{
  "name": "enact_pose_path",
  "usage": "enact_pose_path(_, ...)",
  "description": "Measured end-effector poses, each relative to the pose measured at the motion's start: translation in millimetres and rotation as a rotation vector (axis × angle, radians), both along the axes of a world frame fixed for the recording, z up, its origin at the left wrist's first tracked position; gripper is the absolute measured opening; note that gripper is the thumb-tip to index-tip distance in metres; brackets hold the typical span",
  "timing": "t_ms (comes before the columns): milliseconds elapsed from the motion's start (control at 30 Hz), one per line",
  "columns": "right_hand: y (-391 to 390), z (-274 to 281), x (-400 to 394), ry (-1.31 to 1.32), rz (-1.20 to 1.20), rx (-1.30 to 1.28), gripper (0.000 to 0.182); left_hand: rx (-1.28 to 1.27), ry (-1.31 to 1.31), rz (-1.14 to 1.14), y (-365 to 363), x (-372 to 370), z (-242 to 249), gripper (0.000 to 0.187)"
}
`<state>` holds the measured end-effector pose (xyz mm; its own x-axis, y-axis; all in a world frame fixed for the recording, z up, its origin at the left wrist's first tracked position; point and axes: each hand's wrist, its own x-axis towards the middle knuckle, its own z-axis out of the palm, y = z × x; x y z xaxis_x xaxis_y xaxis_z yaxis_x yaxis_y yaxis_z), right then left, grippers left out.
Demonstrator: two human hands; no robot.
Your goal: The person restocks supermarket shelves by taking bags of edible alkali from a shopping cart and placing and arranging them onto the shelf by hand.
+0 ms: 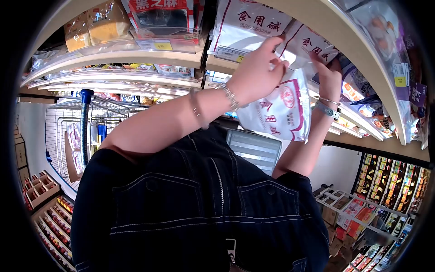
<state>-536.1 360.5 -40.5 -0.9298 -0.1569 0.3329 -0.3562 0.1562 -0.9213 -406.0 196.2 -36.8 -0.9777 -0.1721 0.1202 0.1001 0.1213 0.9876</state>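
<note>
A white bag of edible alkali (272,111) with red lettering and a purple-edged panel hangs tilted below my left hand (258,68). My left fingers are curled; the bag's top edge is partly hidden beneath them. My left index fingertip is at the edge of the bags on the shelf. My right hand (329,79) is closed at the lower corner of a second edible alkali bag (311,45), its fingers partly hidden. Another bag of the same kind (253,22) lies to the left of it on the shelf. Both wrists wear bracelets.
A shelf edge with price tags (229,53) runs under the bags. On the left stand a shopping cart (59,124) with a blue handle and black sesame packets (161,18). A metal step stool (253,147) is in front of my body. At the lower right is a cart loaded with boxes (355,215).
</note>
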Motion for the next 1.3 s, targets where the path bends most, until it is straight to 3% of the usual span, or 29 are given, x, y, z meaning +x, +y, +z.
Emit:
enact_pose_path(67,-9,-3,2,0.042,0.052,-0.027,0.042,0.055,0.043,0.074,-6,12,-8,0.037)
enact_pose_path(100,-11,-9,-6,0.139,-0.093,0.226,0.044,0.031,-0.021,0.121,-9,17,-10,0.034)
enact_pose_path(200,-12,-16,-11,0.077,-0.066,0.161,0.047,0.471,-0.088,0.052,-20,24,-19,0.031)
enact_pose_path(233,-8,-21,-19,0.173,-0.061,0.228,0.050,0.773,-0.140,-0.015,-22,31,-11,0.029)
enact_pose_path(267,-3,-23,-17,0.195,-0.093,0.282,0.050,0.874,-0.143,-0.085,-28,34,-5,0.024)
enact_pose_path(333,0,-10,11,0.237,-0.153,0.378,0.051,1.138,-0.038,-0.453,-54,35,-22,0.024)
enact_pose_path(400,-15,2,59,0.393,-0.365,0.316,0.041,1.139,0.072,-0.583,-72,39,-15,0.027)
enact_pose_path(467,-32,2,97,0.317,-0.141,0.110,0.041,1.321,0.101,-0.519,-81,40,-13,0.030)
enact_pose_path(567,-64,-22,142,-0.214,0.492,-0.146,0.040,1.536,0.164,-0.732,-95,30,-15,0.034)
enact_pose_path(667,-81,-44,161,-0.730,0.974,-0.296,0.037,1.482,0.182,-1.014,-93,33,-17,0.038)
enact_pose_path(700,-82,-45,167,-0.820,1.034,-0.307,0.037,1.452,0.183,-1.053,-90,36,-19,0.042)
enact_pose_path(800,-86,-45,181,-0.845,1.097,-0.303,0.043,1.465,0.169,-1.047,-85,49,-24,0.044)
enact_pose_path(933,-93,-55,200,-0.951,1.048,-0.676,0.049,1.406,0.203,-1.038,-83,50,-25,0.045)
enact_pose_path(1000,-93,-55,205,-1.113,0.948,-0.814,0.053,1.377,0.185,-0.638,-82,57,-23,0.045)
enact_pose_path(1033,-97,-49,205,-1.214,1.030,-0.954,0.054,1.352,0.171,-0.448,-81,60,-21,0.045)
enact_pose_path(1067,-94,-32,206,-1.561,0.726,-1.091,0.046,1.311,0.113,-0.291,-77,62,-16,0.045)
enact_pose_path(1133,-98,-66,199,-1.488,1.369,-1.459,0.039,1.210,-0.002,0.012,-63,68,-1,0.046)
enact_pose_path(1167,-87,-66,199,-1.643,1.141,-1.466,0.032,1.185,-0.050,-0.044,-56,76,-1,0.053)
enact_pose_path(1267,-72,-63,208,-1.741,1.036,-1.394,0.030,0.633,-0.064,-0.312,-59,89,-42,0.054)
enact_pose_path(1300,-66,-67,213,-1.772,0.984,-1.282,0.030,0.593,-0.151,-0.387,-66,95,-65,0.053)
